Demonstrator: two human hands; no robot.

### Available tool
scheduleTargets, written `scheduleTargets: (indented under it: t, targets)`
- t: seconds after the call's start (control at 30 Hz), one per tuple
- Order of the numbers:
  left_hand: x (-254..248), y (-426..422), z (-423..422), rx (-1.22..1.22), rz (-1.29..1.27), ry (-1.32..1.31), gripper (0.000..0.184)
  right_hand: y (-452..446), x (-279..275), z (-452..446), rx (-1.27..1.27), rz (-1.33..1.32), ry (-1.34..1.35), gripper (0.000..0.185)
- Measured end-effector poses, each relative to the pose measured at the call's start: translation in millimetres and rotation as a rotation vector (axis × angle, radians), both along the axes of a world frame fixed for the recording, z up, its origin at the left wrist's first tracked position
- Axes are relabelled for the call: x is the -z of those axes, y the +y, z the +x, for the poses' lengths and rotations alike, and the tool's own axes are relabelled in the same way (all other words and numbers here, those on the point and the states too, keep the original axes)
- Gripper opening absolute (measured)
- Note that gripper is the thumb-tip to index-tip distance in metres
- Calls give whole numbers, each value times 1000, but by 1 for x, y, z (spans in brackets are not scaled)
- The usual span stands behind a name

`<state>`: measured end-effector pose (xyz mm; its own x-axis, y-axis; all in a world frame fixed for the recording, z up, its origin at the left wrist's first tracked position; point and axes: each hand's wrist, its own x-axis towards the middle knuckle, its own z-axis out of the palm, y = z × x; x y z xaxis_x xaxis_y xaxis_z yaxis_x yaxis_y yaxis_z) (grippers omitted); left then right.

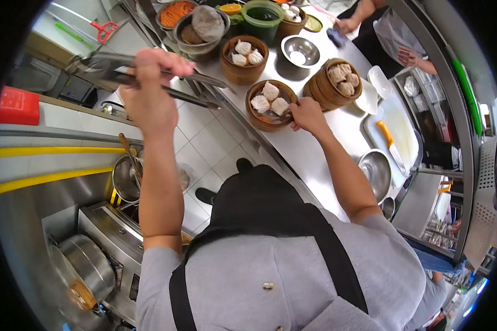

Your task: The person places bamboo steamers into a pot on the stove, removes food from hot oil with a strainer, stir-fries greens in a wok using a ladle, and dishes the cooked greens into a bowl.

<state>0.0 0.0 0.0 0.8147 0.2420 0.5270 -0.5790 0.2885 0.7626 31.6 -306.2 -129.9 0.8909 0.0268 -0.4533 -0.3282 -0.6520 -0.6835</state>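
Note:
My left hand point(152, 91) is closed around metal tongs point(199, 99), raised above the floor left of the counter. The tongs' two arms are apart, with nothing between their tips. My right hand point(310, 117) pinches the right rim of a small bamboo steamer point(268, 124) near the counter's edge. Inside it sit three pale dumplings point(270, 91). Just behind stands another bamboo steamer point(243, 73) with white pleated dumplings. To the right, a stack of bamboo steamers point(321, 95) has dumplings in its top basket.
A steel bowl point(300, 51), a green tub point(261, 22) and a bowl of shredded orange food point(175, 15) stand farther back. An orange-handled knife point(391, 144) lies on a cutting board point(407, 129). Another person's hand point(346, 26) is across the counter. A large pot point(88, 270) stands lower left.

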Motion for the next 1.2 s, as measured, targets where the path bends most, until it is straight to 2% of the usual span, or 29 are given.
scheduleTargets:
  t: [0.07,0.2,0.27,0.43,0.5,0.57,0.63,0.67,0.7,0.77,0.8,0.83,0.87,0.93,0.97,1.0,1.03,1.07,1.1,1.13,1.2]
  targets:
    - [14,-19,4,57,-106,37,33,1,13,-10,3,4,-114,35]
    - [38,-54,37,69,-30,70,32,-22,44,2,10,-59,-170,35]
    - [37,-52,62,-146,95,13,33,-23,53,6,47,-28,-141,33]
    - [16,-41,110,-379,197,-57,36,-30,63,-3,94,55,-72,32]
    - [14,-40,124,-316,110,137,40,-30,59,-6,96,60,-64,32]
    - [24,-36,146,-338,170,73,40,-30,59,-6,78,53,-69,33]
    - [33,-33,161,-121,275,22,35,-28,55,-9,117,42,-56,34]
    - [37,-38,171,-42,241,-147,33,-29,56,-8,115,44,-60,34]
    - [43,-41,179,-46,241,-147,33,-32,61,-9,119,37,-66,34]
    - [56,-35,192,-69,209,84,34,-42,95,-10,80,-51,-150,35]
    - [63,-34,195,14,100,256,39,-50,117,-8,27,-123,-227,37]
    - [60,-34,198,-148,405,373,49,-50,107,-12,36,-97,-213,41]
    - [25,-51,167,-404,548,546,60,-54,112,-11,35,-11,-154,43]
    - [34,-48,177,-472,628,541,62,-40,90,-15,65,27,-199,46]
    - [9,-51,153,-498,657,628,61,-41,85,-17,90,34,-142,45]
    - [7,-47,148,-434,588,513,56,-42,81,-18,115,39,-86,45]
    - [5,-42,145,-360,520,401,51,-59,110,-13,112,40,-189,42]
    - [12,-40,150,-264,288,210,46,-62,102,-12,104,-25,-228,43]
    - [-4,-35,132,-274,239,166,44,-64,93,-11,98,-93,-267,44]
    - [4,-31,131,-405,400,251,45,-64,67,-18,93,-157,-293,46]
    - [10,-26,134,-366,233,148,47,-65,47,-22,79,-212,-436,49]
